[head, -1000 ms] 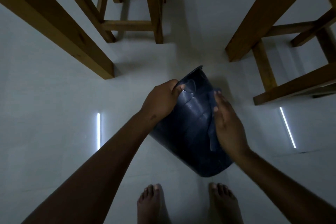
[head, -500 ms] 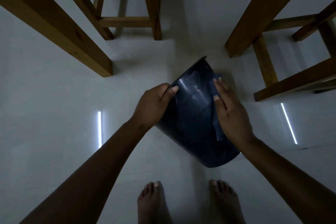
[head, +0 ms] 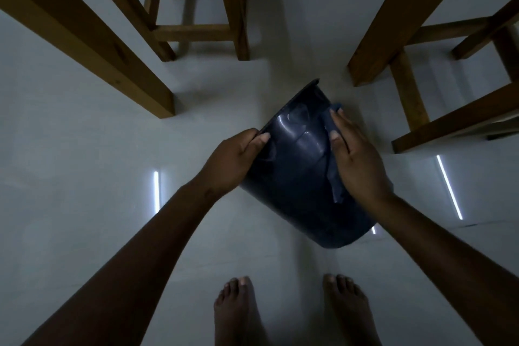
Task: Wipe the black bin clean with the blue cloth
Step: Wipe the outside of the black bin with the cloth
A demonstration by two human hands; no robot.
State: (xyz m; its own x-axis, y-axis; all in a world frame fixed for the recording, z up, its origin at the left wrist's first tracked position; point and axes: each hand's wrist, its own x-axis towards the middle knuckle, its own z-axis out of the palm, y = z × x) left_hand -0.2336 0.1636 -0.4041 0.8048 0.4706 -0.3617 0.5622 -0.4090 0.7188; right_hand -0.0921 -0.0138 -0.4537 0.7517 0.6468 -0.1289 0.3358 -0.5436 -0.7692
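I hold the black bin [head: 297,177] tilted in the air above the floor, its rim pointing away from me and its base toward my feet. My left hand [head: 236,160] grips the rim on the bin's left side. My right hand [head: 356,160] presses the blue cloth [head: 332,174] flat against the bin's right outer wall. Most of the cloth is hidden under my palm; a strip hangs down beside it. The wall shines where light hits it.
Wooden table legs [head: 92,36] stand at the left and at the right [head: 393,28]. A wooden stool [head: 196,22] is straight ahead, another frame [head: 455,115] at the right. My bare feet [head: 238,312] rest on the pale tiled floor [head: 84,177].
My right hand with the cloth has slid up the bin's wall toward the rim. The bin has risen slightly in view and tipped a little.
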